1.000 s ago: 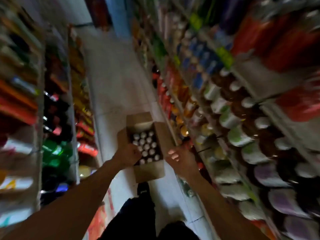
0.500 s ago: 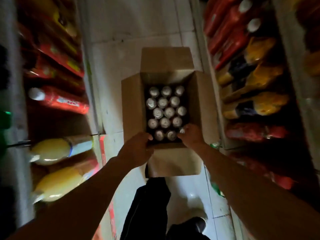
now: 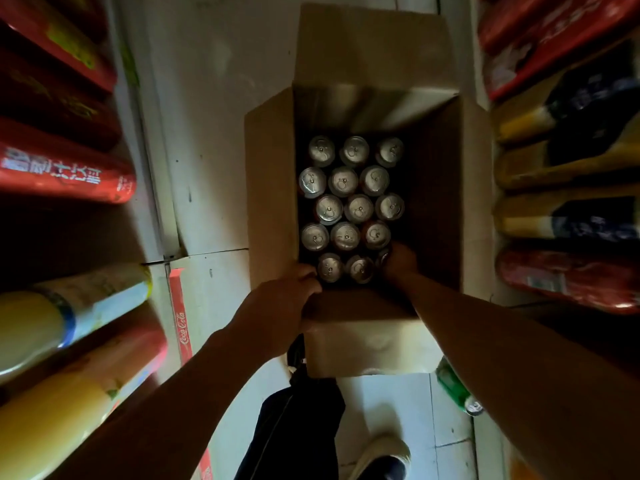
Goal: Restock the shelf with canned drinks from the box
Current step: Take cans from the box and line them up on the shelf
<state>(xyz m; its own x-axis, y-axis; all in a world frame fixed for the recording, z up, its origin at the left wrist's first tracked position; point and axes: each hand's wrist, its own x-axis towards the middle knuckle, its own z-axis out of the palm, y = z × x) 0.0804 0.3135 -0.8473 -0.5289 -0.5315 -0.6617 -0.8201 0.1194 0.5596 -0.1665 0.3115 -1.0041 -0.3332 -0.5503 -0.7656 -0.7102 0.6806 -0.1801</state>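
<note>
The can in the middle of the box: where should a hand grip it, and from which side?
Probably from straight above, fingers round the top rim of the middle can. It stands upright with its neighbours packed close, so its sides are hidden inside the box.

Dim aisle, wide-angle view bending at the edges

Light is catching the silver can tops and pale tiled floor; the brown cardboard box's inside is lying in shadow, while bottles on both side shelves are stretching and blurring.
</note>
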